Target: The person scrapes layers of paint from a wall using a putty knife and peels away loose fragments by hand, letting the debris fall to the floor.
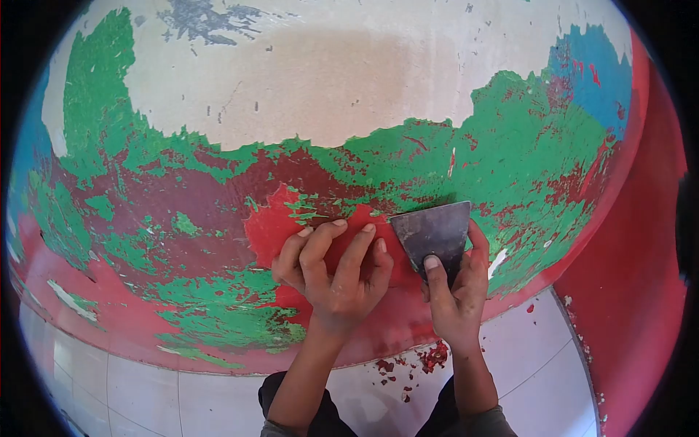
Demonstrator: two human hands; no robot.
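Observation:
A paint scraper (437, 237) with a wide dark metal blade is gripped in my right hand (460, 291), thumb lying along the blade. Its blade edge meets the green paint on the curved wall (342, 80). To its left, my left hand (333, 273) rests against a bright red patch (266, 229), fingers apart and bent, fingertips touching the surface. Green paint (408, 164) with ragged edges surrounds the patch, and dark maroon areas show through it. The scraper's handle is hidden by my right hand.
Red and dark paint flakes (435, 357) lie on the white tiled floor (531, 364) at the wall's foot. A red surface (641, 291) borders the right side. Bare cream areas, a grey patch (207, 20) and blue paint (593, 76) mark the upper wall.

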